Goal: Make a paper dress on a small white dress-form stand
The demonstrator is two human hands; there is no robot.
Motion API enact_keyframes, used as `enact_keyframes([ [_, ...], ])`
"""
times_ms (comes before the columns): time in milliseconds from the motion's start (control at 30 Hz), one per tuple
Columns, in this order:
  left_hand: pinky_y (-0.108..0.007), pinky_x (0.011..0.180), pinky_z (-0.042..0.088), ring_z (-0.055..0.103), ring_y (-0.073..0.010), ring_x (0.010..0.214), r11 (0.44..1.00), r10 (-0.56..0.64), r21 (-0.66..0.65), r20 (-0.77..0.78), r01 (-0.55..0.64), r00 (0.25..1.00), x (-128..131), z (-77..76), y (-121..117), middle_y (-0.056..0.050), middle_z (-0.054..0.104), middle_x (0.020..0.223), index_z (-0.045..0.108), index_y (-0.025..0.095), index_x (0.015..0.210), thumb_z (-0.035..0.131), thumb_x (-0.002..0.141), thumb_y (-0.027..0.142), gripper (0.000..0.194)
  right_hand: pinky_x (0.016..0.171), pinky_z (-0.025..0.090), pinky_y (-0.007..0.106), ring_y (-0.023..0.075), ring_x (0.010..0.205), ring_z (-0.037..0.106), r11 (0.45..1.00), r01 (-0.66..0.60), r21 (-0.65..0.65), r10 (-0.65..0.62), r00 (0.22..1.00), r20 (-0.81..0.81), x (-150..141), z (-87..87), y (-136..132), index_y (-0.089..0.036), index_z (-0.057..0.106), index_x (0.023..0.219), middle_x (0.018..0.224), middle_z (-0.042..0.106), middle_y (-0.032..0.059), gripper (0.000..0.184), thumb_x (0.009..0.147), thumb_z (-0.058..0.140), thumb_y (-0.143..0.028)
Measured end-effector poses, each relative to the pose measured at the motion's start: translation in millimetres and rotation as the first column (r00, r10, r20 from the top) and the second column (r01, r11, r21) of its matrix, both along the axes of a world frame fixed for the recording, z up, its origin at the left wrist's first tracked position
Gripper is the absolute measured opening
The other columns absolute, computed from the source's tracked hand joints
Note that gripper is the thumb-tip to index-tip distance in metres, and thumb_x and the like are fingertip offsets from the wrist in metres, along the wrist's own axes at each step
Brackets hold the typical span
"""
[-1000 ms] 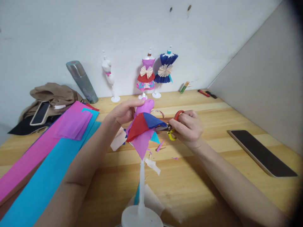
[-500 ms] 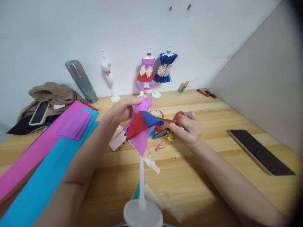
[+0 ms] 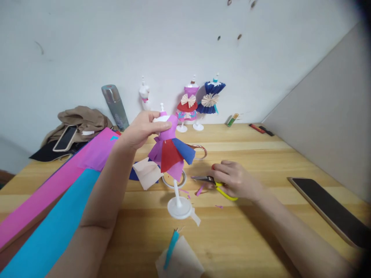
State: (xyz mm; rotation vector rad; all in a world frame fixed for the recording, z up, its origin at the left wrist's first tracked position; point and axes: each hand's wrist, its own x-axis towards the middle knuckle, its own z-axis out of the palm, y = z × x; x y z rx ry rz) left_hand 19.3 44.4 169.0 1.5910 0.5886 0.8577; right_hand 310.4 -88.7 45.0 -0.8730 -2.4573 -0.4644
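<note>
My left hand point(image 3: 140, 129) is closed around the upper body of a small white mannequin point(image 3: 177, 208) on a round stand, thumb on its chest. The mannequin stands upright, dressed in a purple paper bodice point(image 3: 168, 133). Its skirt has purple, red point(image 3: 169, 155) and blue point(image 3: 184, 151) paper panels. To the right and apart from the skirt, my right hand point(image 3: 234, 179) grips scissors point(image 3: 207, 178) with a yellow and a red handle, low over the table. The blades point left and look nearly together. A tape roll point(image 3: 183, 181) lies partly hidden behind the mannequin.
Coloured paper sheets point(image 3: 55, 220) lie at left, near a cap, cloth, phone point(image 3: 66, 138) and flask point(image 3: 115, 106). Three other mannequins point(image 3: 215, 94) stand along the wall. Paper scraps point(image 3: 147, 173) are scattered centrally; a large phone point(image 3: 327, 210) lies at right.
The mannequin has swung upright, its base moving away from me. My right hand and the scissors have dropped away from the skirt. The brown piece by the right hand no longer shows there.
</note>
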Motion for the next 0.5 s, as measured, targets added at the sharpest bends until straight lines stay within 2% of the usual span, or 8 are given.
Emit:
enact_keyframes([
  [67, -0.022, 0.051, 0.039, 0.052, -0.0102, 0.056, 0.997, 0.029, 0.077, -0.062, -0.024, 0.998, -2, 4.0, -6, 0.001, 0.057, 0.061, 0.067, 0.015, 0.067, 0.085, 0.071, 0.031, 0.025, 0.058, 0.040, 0.031, 0.0142, 0.056, 0.053, 0.979, 0.149, -0.137, -0.141, 0.988, 0.067, 3, -12.5, -7, -0.022, 0.070, 0.089, 0.074, 0.067, 0.0026, 0.017, 0.100, 0.058, -0.027],
  [100, -0.022, 0.052, 0.039, 0.054, -0.0112, 0.059, 0.993, 0.043, 0.110, -0.101, -0.032, 0.994, -3, 5.4, -9, 0.000, 0.059, 0.063, 0.069, 0.014, 0.070, 0.084, 0.072, 0.030, 0.022, 0.057, 0.040, 0.031, 0.0147, 0.057, 0.057, 0.945, 0.267, -0.186, -0.255, 0.963, 0.090, 4, -18.7, -9, -0.024, 0.072, 0.096, 0.077, 0.071, 0.0027, 0.011, 0.097, 0.062, -0.028],
  [167, -0.023, 0.054, 0.040, 0.057, -0.0129, 0.062, 0.986, 0.068, 0.165, -0.170, -0.040, 0.983, -3, 7.2, -14, 0.000, 0.061, 0.066, 0.072, 0.013, 0.077, 0.082, 0.072, 0.031, 0.021, 0.054, 0.035, 0.032, 0.0168, 0.056, 0.060, 0.843, 0.484, -0.236, -0.470, 0.875, 0.116, 7, -28.1, -13, -0.027, 0.073, 0.107, 0.079, 0.074, 0.0035, 0.016, 0.094, 0.064, -0.030],
  [200, -0.023, 0.054, 0.039, 0.056, -0.0132, 0.062, 0.982, 0.076, 0.186, -0.194, -0.039, 0.978, -2, 7.9, -16, 0.000, 0.061, 0.067, 0.073, 0.013, 0.080, 0.081, 0.072, 0.032, 0.022, 0.052, 0.032, 0.032, 0.0179, 0.055, 0.061, 0.798, 0.552, -0.242, -0.540, 0.833, 0.119, 8, -30.6, -14, -0.027, 0.074, 0.109, 0.078, 0.074, 0.0042, 0.018, 0.094, 0.064, -0.032],
  [300, -0.024, 0.054, 0.035, 0.053, -0.0125, 0.061, 0.976, 0.061, 0.219, -0.247, -0.006, 0.967, 0, 9.9, -22, 0.001, 0.057, 0.065, 0.071, 0.014, 0.077, 0.081, 0.071, 0.034, 0.024, 0.051, 0.029, 0.030, 0.0199, 0.057, 0.063, 0.672, 0.664, -0.327, -0.663, 0.737, 0.133, 10, -30.0, -16, -0.024, 0.074, 0.107, 0.082, 0.074, 0.0061, 0.022, 0.095, 0.061, -0.037],
  [400, -0.024, 0.053, 0.032, 0.048, -0.0112, 0.059, 0.969, 0.051, 0.245, -0.291, 0.023, 0.955, 5, 13.9, -31, 0.001, 0.053, 0.063, 0.065, 0.015, 0.070, 0.081, 0.070, 0.032, 0.023, 0.055, 0.033, 0.030, 0.0229, 0.070, 0.070, 0.513, 0.726, -0.458, -0.751, 0.638, 0.169, 10, -24.9, -16, -0.021, 0.073, 0.113, 0.097, 0.077, 0.0098, 0.027, 0.096, 0.058, -0.037],
  [500, -0.024, 0.054, 0.033, 0.049, -0.0111, 0.061, 0.958, 0.061, 0.283, -0.315, 0.032, 0.947, 8, 19.0, -44, 0.001, 0.054, 0.065, 0.064, 0.015, 0.071, 0.079, 0.072, 0.030, 0.021, 0.060, 0.038, 0.031, 0.0280, 0.080, 0.073, 0.429, 0.743, -0.514, -0.790, 0.585, 0.185, 10, -23.9, -15, -0.019, 0.071, 0.121, 0.107, 0.077, 0.0151, 0.036, 0.097, 0.057, -0.041],
])
